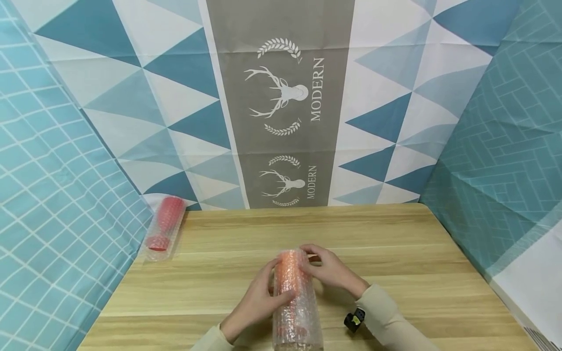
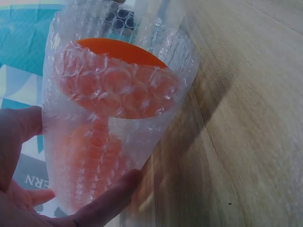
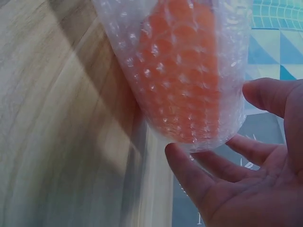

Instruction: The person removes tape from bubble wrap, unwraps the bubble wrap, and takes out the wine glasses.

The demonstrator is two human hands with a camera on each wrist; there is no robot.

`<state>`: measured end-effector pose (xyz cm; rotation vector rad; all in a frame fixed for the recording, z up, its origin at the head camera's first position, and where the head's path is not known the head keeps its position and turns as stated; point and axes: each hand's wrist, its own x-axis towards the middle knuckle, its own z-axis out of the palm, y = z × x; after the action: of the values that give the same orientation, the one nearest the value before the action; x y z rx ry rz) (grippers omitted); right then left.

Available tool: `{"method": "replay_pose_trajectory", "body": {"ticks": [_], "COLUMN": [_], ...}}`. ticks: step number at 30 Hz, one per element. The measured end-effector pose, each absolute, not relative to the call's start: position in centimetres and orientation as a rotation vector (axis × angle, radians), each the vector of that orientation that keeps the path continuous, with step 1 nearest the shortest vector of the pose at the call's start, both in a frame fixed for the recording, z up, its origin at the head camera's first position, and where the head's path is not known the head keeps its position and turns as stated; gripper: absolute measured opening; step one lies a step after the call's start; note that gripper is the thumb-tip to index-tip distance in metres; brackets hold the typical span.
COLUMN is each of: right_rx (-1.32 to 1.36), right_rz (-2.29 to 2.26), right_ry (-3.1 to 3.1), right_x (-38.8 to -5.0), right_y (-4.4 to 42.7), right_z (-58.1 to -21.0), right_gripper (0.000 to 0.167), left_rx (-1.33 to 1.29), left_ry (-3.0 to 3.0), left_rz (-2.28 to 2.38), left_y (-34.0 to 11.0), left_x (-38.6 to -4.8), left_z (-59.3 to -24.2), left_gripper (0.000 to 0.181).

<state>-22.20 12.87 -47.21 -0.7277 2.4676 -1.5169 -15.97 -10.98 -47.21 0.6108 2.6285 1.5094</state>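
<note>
A goblet-shaped orange item lies inside a clear bubble wrap sleeve near the front middle of the table. My left hand grips the sleeve from the left, its thumb across the top. In the left wrist view, an orange rim or base shows near the sleeve's loose end. My right hand holds the far end of the sleeve, with the thumb on one side and fingers curved under the other. Parts of the left fingers are hidden behind the wrap in the head view.
A similar red item in bubble wrap lies at the table's back left corner. The wooden table is bordered by patterned cloths. A dark watch-like device is on the right wrist.
</note>
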Motion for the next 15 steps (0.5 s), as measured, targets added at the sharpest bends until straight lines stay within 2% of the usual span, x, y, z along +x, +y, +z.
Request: {"method": "replay_pose_trajectory", "body": {"ticks": [6,15], "right_rx": [-0.715,-0.761], "right_rz": [-1.482,-1.457], "right_ry": [2.489,2.554], "right_x": [-22.6,-23.5], "right_y": [13.0,11.8], "right_z": [-46.8,-44.7], "right_gripper": [0.06,0.054], "left_rx": [0.614,0.601], "left_ry": [2.626,2.663], "left_rz": [1.493,1.413], "left_y": [-10.9,-11.1], "left_x": [-15.9,-15.9], "left_z": [-47.1,-46.7], "left_gripper": [0.091,0.093]}}
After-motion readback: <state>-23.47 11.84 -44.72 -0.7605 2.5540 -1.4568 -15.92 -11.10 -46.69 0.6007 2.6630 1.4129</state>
